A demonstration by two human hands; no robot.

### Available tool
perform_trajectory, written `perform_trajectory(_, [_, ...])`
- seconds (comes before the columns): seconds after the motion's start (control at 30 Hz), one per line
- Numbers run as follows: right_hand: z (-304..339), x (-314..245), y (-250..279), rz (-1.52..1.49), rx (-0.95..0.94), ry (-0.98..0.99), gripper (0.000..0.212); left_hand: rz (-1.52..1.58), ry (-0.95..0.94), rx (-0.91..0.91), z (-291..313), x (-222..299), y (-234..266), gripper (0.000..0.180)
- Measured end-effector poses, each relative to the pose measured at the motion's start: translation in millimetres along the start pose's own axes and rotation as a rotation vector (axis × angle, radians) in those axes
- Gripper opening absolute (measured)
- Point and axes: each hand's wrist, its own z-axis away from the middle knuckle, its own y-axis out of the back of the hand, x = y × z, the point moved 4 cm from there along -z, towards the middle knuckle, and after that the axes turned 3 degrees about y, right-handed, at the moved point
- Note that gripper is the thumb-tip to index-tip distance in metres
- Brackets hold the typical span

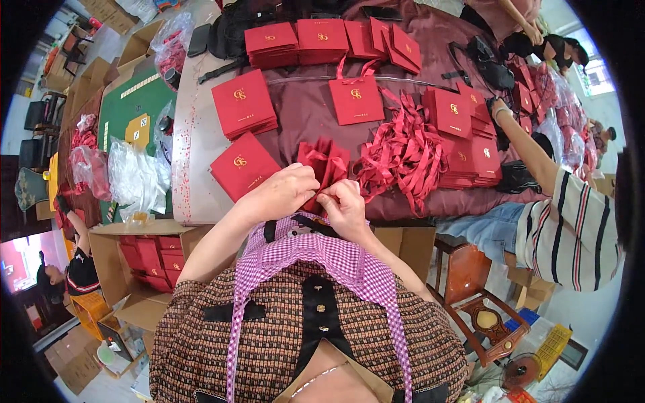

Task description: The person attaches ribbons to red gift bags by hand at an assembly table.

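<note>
Down to our left an open cardboard box (107, 262) holds red gift bags packed close together in rows, gold marks showing on several. Beyond it, on a green mat, lies a heap of clear plastic wrapping (138, 176), and beside that a clear plastic bag (92, 171) with red material showing through. Farther up at the left, another clear plastic sack (173, 43) also has red material inside. Over on the right, past a person in a striped shirt (571, 232), clear sacks (571, 138) hold red items too blurred for us to name.

The red gift bag (328, 153) we are handling is right in front of us, at the near edge of the cloth-covered surface (440, 33). It is plain deep red on the sides we see, its walls creased and spread apart. The grip of our left hand (289, 191) is closed on its left side, fingers curled; our right hand (346, 207) pinches its near side between thumb and forefinger. Just right of it lies a tangled heap of red ribbons (403, 154). Flat stacks of matching bags (245, 101) with gold emblems lie around.
</note>
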Motion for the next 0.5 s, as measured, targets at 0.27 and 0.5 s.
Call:
perform_trajectory(0.27, [-9, -5, 18, 0.081, -0.191, 0.145, 0.023, 0.028, 0.011, -0.057, 3, 2, -3, 0.009])
perform_trajectory(0.5, [-43, -40, 33, 0.349, -0.308, 0.42, 0.032, 0.031, -0.084, 0.009, 0, 10, -11, 0.007])
